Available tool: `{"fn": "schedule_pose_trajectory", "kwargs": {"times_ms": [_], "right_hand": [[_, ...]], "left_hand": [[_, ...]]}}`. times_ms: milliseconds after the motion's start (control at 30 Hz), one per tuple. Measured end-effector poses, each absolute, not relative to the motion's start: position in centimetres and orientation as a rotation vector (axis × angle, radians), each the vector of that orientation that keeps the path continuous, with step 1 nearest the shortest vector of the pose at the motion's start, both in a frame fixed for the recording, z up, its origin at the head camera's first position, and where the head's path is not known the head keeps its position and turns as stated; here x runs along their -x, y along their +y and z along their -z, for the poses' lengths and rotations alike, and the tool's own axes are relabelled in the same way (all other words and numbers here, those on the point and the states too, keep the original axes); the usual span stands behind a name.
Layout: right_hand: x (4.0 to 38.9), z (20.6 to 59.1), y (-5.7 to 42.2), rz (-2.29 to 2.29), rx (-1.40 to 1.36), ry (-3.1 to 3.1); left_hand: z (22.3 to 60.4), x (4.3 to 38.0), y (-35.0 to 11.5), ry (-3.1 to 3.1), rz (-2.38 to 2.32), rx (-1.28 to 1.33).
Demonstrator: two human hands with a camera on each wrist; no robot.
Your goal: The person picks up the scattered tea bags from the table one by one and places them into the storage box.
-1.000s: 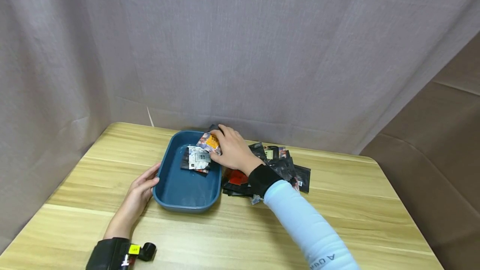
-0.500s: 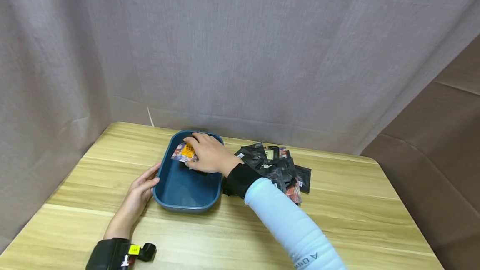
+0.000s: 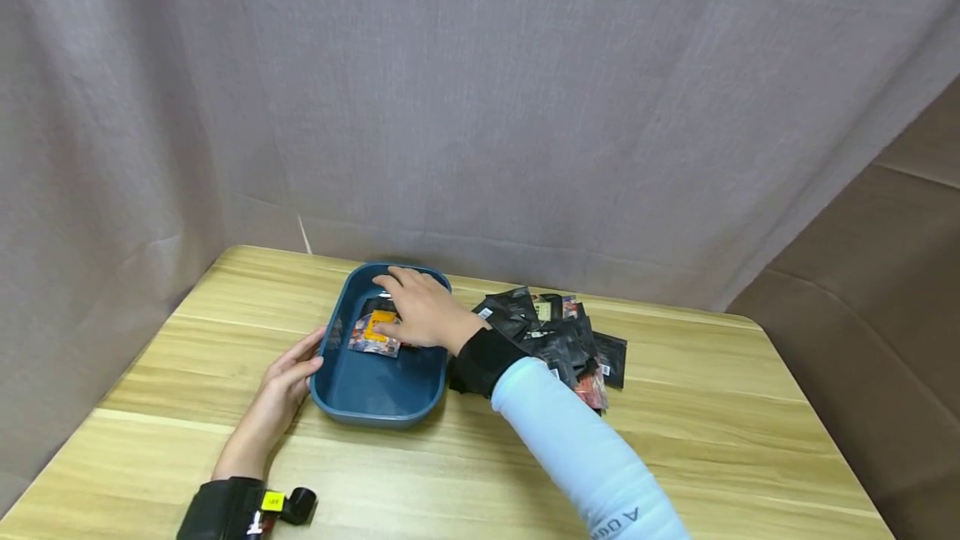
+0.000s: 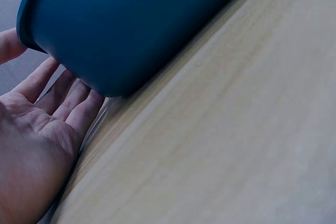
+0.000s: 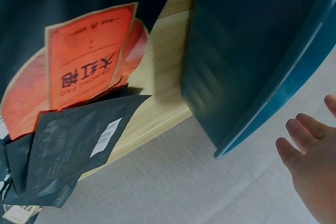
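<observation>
Well, where does the orange-labelled packet point(image 3: 371, 338) lie?

Inside the blue tray point(image 3: 375, 398), about halfway along, partly under the right hand point(image 3: 427, 311).

Is it being pinched?

Apparently not: the fingers there are spread, with nothing visible between them. The thumb crosses the packet in the head view; whether it touches, I can't tell.

How would it handle?

Light and floppy, I'd judge, with a slick film that may slide. Better to take an edge or corner than squeeze the middle.

And the left hand point(image 3: 283, 382)?

Its thumb is at the rim, its other fingers extended against the tray's outer wall.

What lies beyond?

A heap of mostly black packets point(image 3: 562, 344) on the table point(image 3: 712, 415), right of the tray, with a grey cloth point(image 3: 525, 107) hanging behind
</observation>
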State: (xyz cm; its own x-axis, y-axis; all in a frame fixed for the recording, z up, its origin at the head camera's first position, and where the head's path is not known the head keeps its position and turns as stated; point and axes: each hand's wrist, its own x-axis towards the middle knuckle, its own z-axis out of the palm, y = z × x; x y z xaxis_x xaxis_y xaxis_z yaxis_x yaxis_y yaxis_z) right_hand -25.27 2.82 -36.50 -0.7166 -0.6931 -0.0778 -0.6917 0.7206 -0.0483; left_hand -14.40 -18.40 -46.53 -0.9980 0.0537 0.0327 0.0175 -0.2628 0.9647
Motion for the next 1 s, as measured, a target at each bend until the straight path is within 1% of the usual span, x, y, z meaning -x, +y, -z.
{"fn": "schedule_pose_trajectory", "kwargs": {"times_ms": [133,367,767,1000], "right_hand": [[25.2,36.5,3.9,0.009,1.150,2.838],[25.1,37.1,5.9,0.131,1.150,2.845],[23.6,37.3,9.4,0.025,1.271,2.950],[22.4,38.9,12.0,0.057,1.194,3.021]], "left_hand": [[46.5,14.5,-18.2,1.892,-2.464,-0.103],[46.4,14.7,-18.2,1.892,-2.466,-0.101],[46.2,14.5,-18.3,1.887,-2.452,-0.087],[46.1,14.5,-18.3,1.892,-2.445,-0.083]]}}
